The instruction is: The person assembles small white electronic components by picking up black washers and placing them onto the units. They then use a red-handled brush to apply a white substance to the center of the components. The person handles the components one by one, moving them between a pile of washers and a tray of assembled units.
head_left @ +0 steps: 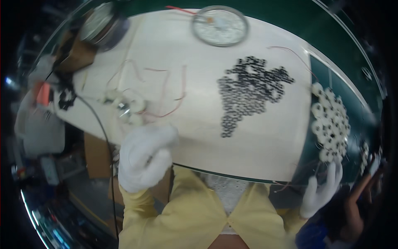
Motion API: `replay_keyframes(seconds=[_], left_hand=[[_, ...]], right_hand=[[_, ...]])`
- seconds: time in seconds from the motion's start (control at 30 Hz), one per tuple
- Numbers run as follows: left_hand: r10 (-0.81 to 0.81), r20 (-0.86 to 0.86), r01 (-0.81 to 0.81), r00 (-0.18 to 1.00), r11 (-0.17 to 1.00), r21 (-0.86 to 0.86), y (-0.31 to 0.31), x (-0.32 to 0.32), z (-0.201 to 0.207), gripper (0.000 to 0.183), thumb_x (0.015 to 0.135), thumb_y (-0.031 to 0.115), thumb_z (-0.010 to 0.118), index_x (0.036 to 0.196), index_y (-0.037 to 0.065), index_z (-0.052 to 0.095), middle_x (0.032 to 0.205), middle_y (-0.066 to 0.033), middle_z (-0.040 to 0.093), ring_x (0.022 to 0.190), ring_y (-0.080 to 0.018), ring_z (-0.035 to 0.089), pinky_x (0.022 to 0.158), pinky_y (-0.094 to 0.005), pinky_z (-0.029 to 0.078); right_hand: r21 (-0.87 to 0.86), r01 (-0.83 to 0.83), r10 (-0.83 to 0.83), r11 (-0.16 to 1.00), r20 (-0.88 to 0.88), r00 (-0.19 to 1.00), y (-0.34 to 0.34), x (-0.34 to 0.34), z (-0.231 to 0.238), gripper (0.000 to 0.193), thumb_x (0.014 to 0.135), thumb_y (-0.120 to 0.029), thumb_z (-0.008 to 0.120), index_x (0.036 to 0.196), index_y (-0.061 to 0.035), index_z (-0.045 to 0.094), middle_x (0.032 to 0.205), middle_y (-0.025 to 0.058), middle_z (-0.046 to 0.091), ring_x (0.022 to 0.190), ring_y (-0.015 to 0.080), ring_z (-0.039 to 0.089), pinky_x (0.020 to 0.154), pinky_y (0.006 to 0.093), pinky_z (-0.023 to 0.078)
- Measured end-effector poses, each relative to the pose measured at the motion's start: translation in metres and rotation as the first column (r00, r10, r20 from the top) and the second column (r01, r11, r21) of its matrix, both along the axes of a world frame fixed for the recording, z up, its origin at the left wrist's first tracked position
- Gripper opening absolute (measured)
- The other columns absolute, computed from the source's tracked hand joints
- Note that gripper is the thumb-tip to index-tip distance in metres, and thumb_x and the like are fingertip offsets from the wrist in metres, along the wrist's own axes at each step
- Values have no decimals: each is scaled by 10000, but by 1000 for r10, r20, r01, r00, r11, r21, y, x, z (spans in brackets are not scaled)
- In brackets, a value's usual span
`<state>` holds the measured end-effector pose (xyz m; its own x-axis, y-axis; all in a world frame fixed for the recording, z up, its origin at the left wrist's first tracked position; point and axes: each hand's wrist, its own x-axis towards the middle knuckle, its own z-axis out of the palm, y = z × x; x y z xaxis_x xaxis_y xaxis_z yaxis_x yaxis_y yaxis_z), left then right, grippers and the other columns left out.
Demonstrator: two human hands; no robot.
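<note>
My left hand point(145, 159), in a white glove, is curled closed over the near left edge of the table. A small dark spot shows between its fingers, and what it holds is too blurred to name. Just beyond it lie several white round pieces point(134, 106) with thin red wires point(166, 114). My right hand point(321, 189), gloved too, reaches out with fingers stretched and apart. Its fingertips are at the near end of a cluster of white ring-shaped pieces with dark centres point(330, 124); whether they touch cannot be told.
Many small black rings point(248, 85) lie spread on the white tabletop point(186, 141). A round clear dish point(219, 27) stands at the far edge, and a round container point(99, 27) at the far left. A black cable point(97, 116) hangs at left. Another person's arm point(354, 203) shows at right.
</note>
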<state>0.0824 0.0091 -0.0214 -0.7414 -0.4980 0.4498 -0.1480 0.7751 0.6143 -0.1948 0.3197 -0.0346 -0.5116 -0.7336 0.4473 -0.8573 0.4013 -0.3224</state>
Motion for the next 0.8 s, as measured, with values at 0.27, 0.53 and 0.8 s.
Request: replay_keyframes(seconds=[0.27, 0.53, 0.8], left_hand=[[518, 29, -463, 855, 787, -408, -51, 40, -4, 163, 839, 72, 734, 995, 43, 695, 914, -109, 695, 816, -234, 660, 747, -335, 520], [552, 291, -395, 782, 798, -455, -65, 5, -6, 143, 746, 206, 776, 847, 123, 719, 755, -36, 656, 693, -246, 605, 631, -364, 470], [445, 270, -227, 854, 786, -575, -58, -9, -16, 229, 723, 236, 781, 908, 116, 718, 724, -40, 630, 714, -255, 603, 674, -350, 464]], right_hand=[[-527, -721, 891, 449, 327, 316, -111, 37, -22, 443, 776, -501, 701, 908, -87, 614, 913, 141, 621, 806, 314, 580, 664, 405, 370], [-298, -681, 722, 669, 480, 499, -121, 50, -18, 411, 780, -407, 691, 998, -61, 654, 982, 117, 658, 860, 308, 606, 762, 407, 433], [-266, -684, 704, 679, 498, 506, -121, 48, -14, 400, 746, -369, 708, 1004, -66, 667, 970, 98, 663, 861, 301, 602, 780, 408, 430]])
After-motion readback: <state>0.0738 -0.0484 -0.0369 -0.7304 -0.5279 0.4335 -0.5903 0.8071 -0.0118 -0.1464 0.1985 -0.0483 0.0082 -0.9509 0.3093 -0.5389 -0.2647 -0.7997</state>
